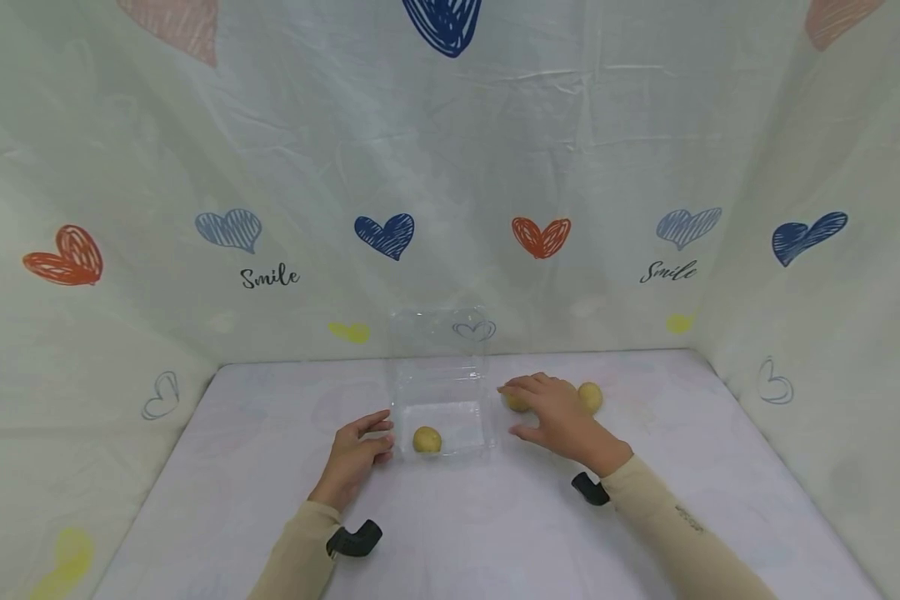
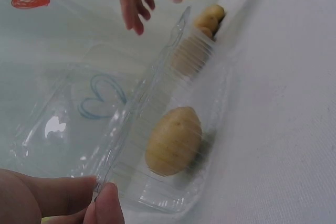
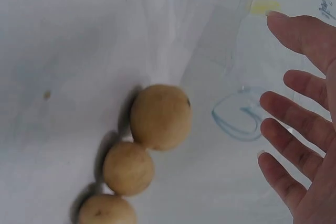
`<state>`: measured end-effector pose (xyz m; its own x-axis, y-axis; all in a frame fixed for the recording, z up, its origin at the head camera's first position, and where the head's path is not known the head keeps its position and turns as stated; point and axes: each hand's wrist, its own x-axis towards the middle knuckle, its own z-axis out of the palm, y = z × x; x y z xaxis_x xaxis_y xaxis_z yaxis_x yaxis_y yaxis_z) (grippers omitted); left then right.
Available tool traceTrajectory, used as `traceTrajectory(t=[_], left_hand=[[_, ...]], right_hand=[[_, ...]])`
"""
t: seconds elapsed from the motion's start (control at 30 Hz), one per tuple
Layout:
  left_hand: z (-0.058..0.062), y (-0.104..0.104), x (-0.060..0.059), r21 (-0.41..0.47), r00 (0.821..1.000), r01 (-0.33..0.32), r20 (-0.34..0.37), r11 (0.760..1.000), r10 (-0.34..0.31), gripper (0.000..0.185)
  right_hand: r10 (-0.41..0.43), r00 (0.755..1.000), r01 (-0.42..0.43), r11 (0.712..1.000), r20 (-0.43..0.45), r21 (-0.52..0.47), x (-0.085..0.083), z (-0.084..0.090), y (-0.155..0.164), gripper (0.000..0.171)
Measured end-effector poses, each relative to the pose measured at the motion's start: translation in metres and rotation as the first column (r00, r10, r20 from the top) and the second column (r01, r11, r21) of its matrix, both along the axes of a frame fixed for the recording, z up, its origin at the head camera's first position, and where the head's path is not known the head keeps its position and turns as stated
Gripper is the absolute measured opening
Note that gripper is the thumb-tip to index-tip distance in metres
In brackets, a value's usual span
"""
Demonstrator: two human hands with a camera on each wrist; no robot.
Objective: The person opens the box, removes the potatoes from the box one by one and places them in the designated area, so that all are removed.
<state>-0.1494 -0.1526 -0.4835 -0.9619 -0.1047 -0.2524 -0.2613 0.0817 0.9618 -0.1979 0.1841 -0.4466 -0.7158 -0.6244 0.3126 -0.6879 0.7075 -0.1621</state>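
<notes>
A clear plastic clamshell box stands open mid-table with its lid upright. One potato lies in its tray. My left hand pinches the box's near-left rim between thumb and finger. Right of the box my right hand hovers with its fingers spread and holds nothing. Beneath and beside it lie loose potatoes; the right wrist view shows three in a row: a large one, a middle one and a partly cropped one. The farthest-right potato lies uncovered in the head view.
A white cloth covers the table. Cloth walls printed with hearts close in the back and both sides. A black wrist-camera mount shows under each forearm, the left mount and the right mount.
</notes>
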Motion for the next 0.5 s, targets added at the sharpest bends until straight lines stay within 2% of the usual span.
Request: traceTrajectory(t=[0.3,0.5], left_hand=[[-0.002,-0.002,0.0,0.011,1.0,0.003,-0.001,1.0,-0.003,0.05],[-0.002,-0.001,0.0,0.015,1.0,0.004,-0.004,1.0,-0.004,0.05]], right_hand=[[0.12,0.991,-0.119,0.993,-0.064,0.026,-0.003,-0.007,-0.025,0.06],[0.18,0.982,-0.179,0.983,-0.053,0.032,-0.004,-0.01,-0.043,0.061]])
